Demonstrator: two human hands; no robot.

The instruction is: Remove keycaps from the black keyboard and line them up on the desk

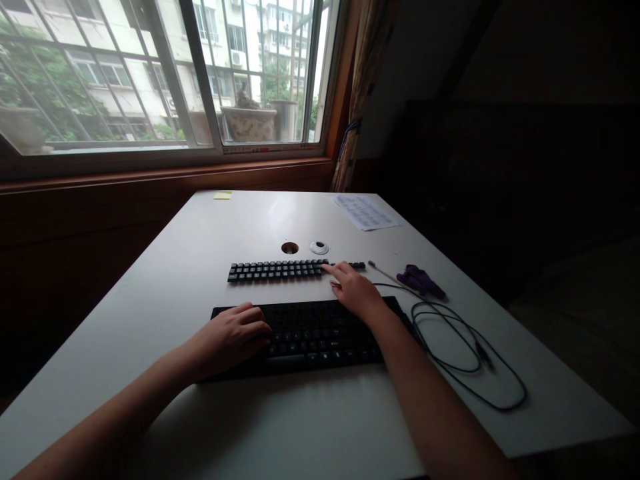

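A black keyboard (320, 333) lies on the white table in front of me. My left hand (237, 333) rests over its left part, fingers bent and lying on the keys; the thumb is hidden. Beyond the keyboard stand rows of loose black keycaps (275, 269), set close together. My right hand (354, 288) reaches across the keyboard's upper right. Its index finger stretches to the keycaps near the right end of the rows and appears to touch them, with the thumb apart below. Part of the rows is hidden behind this hand. The keyboard's upper area is too dark to make out fully.
A coiled black cable (470, 333) lies right of the keyboard. Near it are a thin stick-like brush (393, 277) and a purple cloth (421, 281). Farther back are a cable hole (290, 248), a round cover (319, 248), printed paper (367, 212) and yellow notes (223, 195).
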